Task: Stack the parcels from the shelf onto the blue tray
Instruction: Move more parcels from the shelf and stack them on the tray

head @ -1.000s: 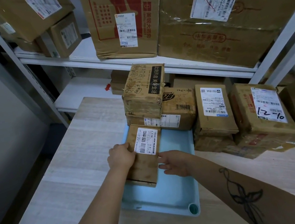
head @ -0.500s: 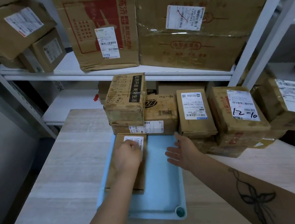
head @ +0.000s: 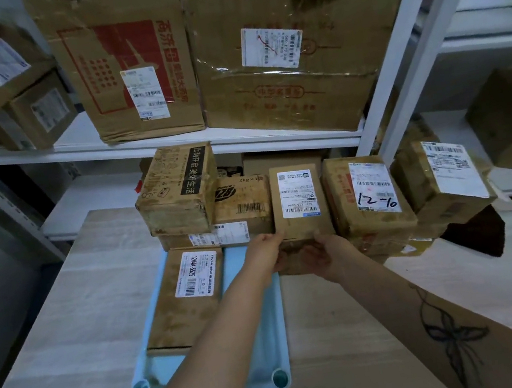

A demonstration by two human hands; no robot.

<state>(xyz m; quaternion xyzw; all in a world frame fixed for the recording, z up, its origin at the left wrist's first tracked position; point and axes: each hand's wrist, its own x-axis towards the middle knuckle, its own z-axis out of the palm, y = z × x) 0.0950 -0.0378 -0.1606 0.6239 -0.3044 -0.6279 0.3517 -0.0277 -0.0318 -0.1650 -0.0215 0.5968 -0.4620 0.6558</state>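
Reaching in with both arms now, head view, and both hands are on the middle parcel, the tan one with its white label facing up, in the row against the shelf. The left hand has its fingers curled round the near left corner. The right hand cups the near edge from below, palm up, fingers wrapped under. So that's a two-handed grip, with the parcel not yet clear of the row. It sits touching the 12-10 parcel on its right, and something darker lies beneath it; I cannot tell what. Now the key line: the tray lies to the left of the hands and closer to the person, so the left hand is the nearer one. A flat parcel fills the tray's left half on the counter, long axis running away from the person. The middle parcel's long axis runs the same way, so I'd call it a sideways slide with no turn needed.
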